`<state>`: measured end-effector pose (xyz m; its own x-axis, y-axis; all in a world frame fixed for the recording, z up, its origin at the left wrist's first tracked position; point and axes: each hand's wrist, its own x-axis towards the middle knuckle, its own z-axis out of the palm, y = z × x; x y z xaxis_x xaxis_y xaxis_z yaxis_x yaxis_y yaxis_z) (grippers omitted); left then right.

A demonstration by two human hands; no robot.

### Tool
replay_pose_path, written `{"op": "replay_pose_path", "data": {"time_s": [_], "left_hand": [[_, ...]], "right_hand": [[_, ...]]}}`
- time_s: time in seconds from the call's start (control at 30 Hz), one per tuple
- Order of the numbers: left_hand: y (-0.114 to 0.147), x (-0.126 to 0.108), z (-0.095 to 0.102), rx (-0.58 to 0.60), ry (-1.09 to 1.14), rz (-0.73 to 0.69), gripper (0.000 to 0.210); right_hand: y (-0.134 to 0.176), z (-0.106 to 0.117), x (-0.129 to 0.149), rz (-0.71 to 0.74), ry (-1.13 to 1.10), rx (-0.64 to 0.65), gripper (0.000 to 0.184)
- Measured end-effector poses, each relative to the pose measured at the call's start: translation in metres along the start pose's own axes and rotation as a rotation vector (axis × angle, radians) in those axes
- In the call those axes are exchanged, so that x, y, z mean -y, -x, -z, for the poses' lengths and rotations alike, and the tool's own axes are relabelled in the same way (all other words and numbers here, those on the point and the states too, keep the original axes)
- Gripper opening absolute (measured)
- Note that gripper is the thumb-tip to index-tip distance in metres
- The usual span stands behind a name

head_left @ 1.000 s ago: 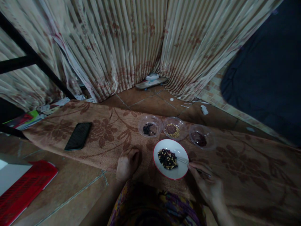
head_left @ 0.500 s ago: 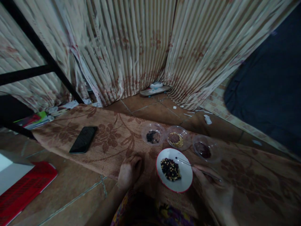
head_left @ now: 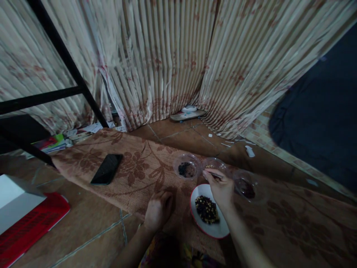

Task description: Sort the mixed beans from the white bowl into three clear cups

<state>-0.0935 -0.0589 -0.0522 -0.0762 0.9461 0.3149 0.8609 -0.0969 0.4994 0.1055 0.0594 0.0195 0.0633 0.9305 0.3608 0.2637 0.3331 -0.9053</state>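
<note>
Pleated cream curtains with faded reddish flower print (head_left: 178, 56) hang to a dim floor of brown terracotta tiles (head_left: 192, 136), where a pale sandal or small board (head_left: 187, 113), hard to tell which, lies at their hem. A black metal frame (head_left: 64, 63) crosses the left, and a dark navy cloth (head_left: 320, 123) fills the right.
</note>
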Motion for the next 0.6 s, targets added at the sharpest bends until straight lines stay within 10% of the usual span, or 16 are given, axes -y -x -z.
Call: {"op": "replay_pose_path", "data": {"time_s": [0.27,0.6], "left_hand": [[-0.001,0.001,-0.002,0.030,-0.036,0.018,0.017],[-0.002,-0.004,0.000,0.014,-0.048,0.025,0.018]], "right_hand": [[0.027,0.050,0.026,-0.039,0.071,-0.189,0.028],[0.114,0.120,-0.002,-0.435,-0.017,-0.395,0.041]]}}
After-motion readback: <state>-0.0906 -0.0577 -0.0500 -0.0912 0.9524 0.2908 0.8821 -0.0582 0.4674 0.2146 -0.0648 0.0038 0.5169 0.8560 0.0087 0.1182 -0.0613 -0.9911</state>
